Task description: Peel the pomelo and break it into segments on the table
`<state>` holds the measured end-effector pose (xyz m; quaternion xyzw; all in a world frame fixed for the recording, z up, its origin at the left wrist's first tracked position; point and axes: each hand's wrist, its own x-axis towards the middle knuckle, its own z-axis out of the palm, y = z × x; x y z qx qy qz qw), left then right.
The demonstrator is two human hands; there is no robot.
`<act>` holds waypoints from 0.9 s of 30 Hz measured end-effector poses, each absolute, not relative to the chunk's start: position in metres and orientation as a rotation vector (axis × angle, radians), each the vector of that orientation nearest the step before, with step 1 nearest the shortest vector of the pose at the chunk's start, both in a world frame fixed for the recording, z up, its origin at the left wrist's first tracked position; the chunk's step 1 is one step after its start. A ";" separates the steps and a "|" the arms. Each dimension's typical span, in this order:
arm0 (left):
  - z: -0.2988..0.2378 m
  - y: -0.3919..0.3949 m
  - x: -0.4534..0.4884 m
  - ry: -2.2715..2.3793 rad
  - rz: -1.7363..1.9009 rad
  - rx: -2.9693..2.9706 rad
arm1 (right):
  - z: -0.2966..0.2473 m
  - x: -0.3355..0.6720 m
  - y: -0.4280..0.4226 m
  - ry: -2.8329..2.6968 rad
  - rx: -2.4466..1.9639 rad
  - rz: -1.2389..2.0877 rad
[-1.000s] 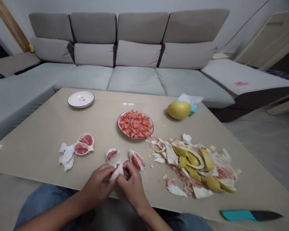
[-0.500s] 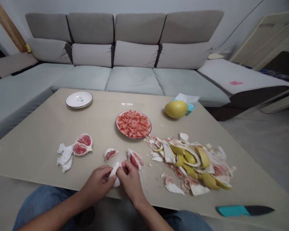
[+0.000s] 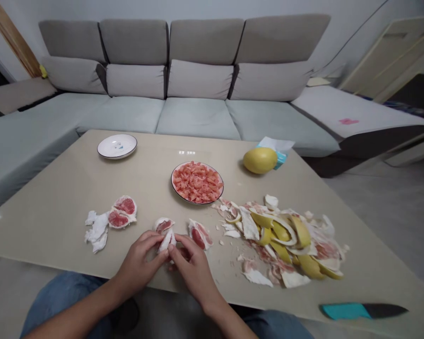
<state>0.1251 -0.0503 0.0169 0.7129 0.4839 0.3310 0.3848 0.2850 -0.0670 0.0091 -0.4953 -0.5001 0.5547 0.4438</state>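
Between my two hands is a pomelo segment (image 3: 167, 239) in white membrane, a little red flesh showing. My left hand (image 3: 141, 258) pinches it from the left. My right hand (image 3: 192, 263) grips it from the right, thumb and forefinger on the membrane. Just behind my fingers lies another pomelo segment (image 3: 163, 224), partly covered by the held one. To the right of it sits a pomelo wedge (image 3: 199, 234) with red flesh exposed. Farther left rests a larger pomelo piece (image 3: 123, 212), touching crumpled white pith (image 3: 97, 230). A plate (image 3: 183, 199) heaped with peeled pomelo flesh (image 3: 198, 181) stands beyond my hands.
A pile of yellow peel (image 3: 297, 235) and membrane scraps spreads to the right. A knife (image 3: 362, 310) with a turquoise handle lies near the front right edge. At the back are a white plate (image 3: 116, 146), a whole pomelo (image 3: 260, 160) and a tissue pack (image 3: 281, 153).
My fingers have shifted their hold on the segment, which is now tilted more upright with some red flesh showing. My hands have moved slightly up and away from me.
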 end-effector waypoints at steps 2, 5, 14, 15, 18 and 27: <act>0.017 -0.051 0.125 1.240 0.820 1.839 | 0.011 0.286 -0.065 -1.331 -1.249 1.248; 0.019 -0.054 0.129 1.223 0.794 1.790 | 0.013 0.286 -0.063 -1.386 -1.326 1.158; 0.014 -0.058 0.139 1.265 0.811 1.874 | 0.012 0.281 -0.065 -1.397 -1.479 0.956; 0.012 -0.057 0.138 1.264 0.813 1.878 | 0.012 0.281 -0.065 -1.381 -1.479 0.942; 0.008 -0.056 0.138 1.261 0.836 1.873 | 0.012 0.280 -0.064 -1.329 -1.476 0.930; 0.006 -0.049 0.138 1.299 0.978 1.668 | 0.017 0.282 -0.063 -1.286 -1.383 1.097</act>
